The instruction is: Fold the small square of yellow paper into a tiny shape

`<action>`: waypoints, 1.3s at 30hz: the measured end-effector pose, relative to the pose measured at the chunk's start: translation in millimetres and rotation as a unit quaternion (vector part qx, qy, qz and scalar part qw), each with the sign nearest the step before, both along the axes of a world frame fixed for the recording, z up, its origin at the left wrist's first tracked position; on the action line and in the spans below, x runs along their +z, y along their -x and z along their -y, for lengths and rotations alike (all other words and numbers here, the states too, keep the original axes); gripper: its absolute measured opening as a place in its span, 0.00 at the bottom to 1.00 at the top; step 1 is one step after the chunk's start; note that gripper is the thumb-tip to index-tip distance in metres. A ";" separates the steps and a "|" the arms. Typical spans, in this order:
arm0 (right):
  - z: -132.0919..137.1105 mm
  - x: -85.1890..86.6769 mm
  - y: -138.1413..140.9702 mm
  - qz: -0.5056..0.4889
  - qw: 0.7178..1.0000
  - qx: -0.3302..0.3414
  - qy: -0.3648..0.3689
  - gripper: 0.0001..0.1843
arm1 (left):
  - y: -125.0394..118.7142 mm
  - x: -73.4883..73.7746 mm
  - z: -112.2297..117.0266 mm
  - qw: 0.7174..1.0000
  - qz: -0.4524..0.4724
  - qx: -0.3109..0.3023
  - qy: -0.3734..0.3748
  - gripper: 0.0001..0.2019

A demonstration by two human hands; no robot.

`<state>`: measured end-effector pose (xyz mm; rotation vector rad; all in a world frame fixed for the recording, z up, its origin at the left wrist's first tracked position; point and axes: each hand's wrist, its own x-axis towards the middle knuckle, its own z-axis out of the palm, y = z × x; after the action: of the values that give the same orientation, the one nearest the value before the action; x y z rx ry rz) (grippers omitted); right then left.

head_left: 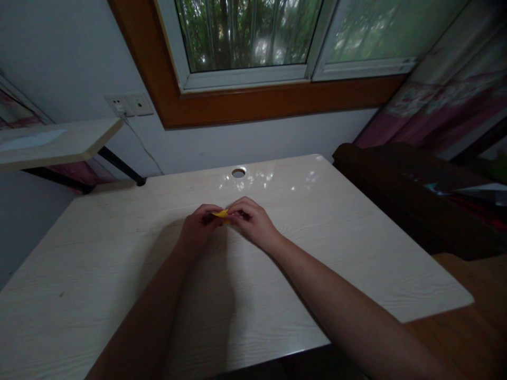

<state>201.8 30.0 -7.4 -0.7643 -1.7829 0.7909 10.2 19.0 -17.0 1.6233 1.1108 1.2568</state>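
A small yellow piece of folded paper (221, 214) is pinched between my two hands, just above the middle of the desk. My left hand (199, 224) grips its left end, fingers curled and closed. On the other end, the thumb and fingers of my right hand (251, 219) are closed too. Most of the yellow piece is covered by my fingers, so its full shape cannot be made out.
Under my hands lies a pale wood-grain desk (317, 253) with a round cable hole (238, 173) near its back edge. A raised shelf (79, 142) stands at the back left. Dark furniture (404, 195) borders the right side. Behind are a window (253, 37) and a wall socket (129, 105).
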 end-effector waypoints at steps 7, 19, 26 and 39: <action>-0.6 -2.0 0.0 0.000 1.000 -0.017 0.003 0.02 | 0.5 -1.0 0.2 0.999 0.013 0.013 -0.027 0.12; 0.4 1.5 -0.7 0.004 1.000 -0.025 0.005 0.02 | -0.2 8.8 3.3 0.997 0.012 -0.037 -0.074 0.08; 2.6 2.5 -1.7 0.033 0.999 -0.016 -0.018 0.02 | -1.4 9.0 1.3 0.993 -0.038 -0.017 -0.106 0.06; 1.5 -0.2 -2.0 0.045 0.998 -0.030 -0.029 0.04 | 1.5 12.4 2.0 0.994 -0.049 0.007 -0.097 0.06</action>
<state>203.8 28.5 -7.5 -0.8218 -1.8462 0.6706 8.7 17.0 -4.6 1.8408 1.0896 1.3411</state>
